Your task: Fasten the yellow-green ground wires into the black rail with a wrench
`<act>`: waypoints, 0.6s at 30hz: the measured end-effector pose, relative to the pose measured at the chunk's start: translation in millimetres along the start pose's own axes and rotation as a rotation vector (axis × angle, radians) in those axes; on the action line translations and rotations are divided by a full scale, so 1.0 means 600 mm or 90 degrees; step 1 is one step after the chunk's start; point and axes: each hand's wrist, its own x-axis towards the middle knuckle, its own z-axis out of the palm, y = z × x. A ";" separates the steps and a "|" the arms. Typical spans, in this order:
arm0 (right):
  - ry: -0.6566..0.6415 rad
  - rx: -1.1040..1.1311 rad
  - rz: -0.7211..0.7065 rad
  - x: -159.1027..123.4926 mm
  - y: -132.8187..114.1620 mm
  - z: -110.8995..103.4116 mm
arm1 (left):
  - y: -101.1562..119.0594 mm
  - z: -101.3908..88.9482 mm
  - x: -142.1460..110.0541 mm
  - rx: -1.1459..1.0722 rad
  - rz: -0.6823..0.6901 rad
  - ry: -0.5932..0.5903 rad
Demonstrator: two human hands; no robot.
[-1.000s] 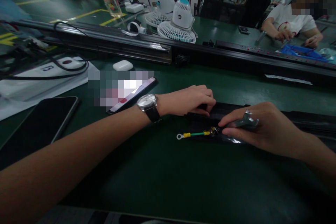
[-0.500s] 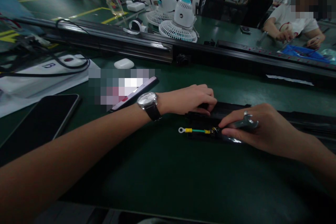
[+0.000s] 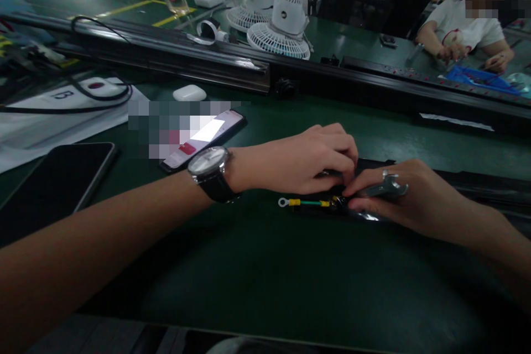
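Note:
My right hand [image 3: 415, 196] is closed on an open-end wrench [image 3: 388, 187], whose jaw sticks out past the knuckles. Its thumb and forefinger pinch at a small dark fastener by one end of a short green wire [image 3: 310, 203]. That wire has yellow sleeves and a bare ring terminal [image 3: 283, 202] at its free left end. My left hand [image 3: 319, 157], with a watch at the wrist, is closed, its curled fingers close by the right fingertips. What the left fingers hold, if anything, is hidden. Beneath both hands lies a long black part [image 3: 468, 185].
To the left lie a dark phone [image 3: 58, 177], a lit phone [image 3: 203, 138] and a white earbud case [image 3: 189, 93]. A black rail [image 3: 394, 88] crosses the table behind. Beyond it stand two white fans [image 3: 286, 22], and a person [image 3: 464, 33] works beside a blue tray [image 3: 481, 78].
My left hand has shifted right and slightly nearer, up against the right fingertips. The right hand stays at the wire's end with the wrench. The view has tilted slightly.

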 end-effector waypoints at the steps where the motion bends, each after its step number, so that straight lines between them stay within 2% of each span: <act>1: -0.001 0.002 0.001 0.000 0.000 0.000 | 0.003 0.005 -0.002 -0.006 0.002 -0.018; 5: -0.004 0.006 0.006 0.000 0.001 0.000 | 0.006 0.017 -0.008 -0.039 -0.018 -0.054; 18: -0.065 0.036 0.017 0.000 -0.009 -0.010 | 0.002 0.032 -0.003 -0.035 -0.023 -0.011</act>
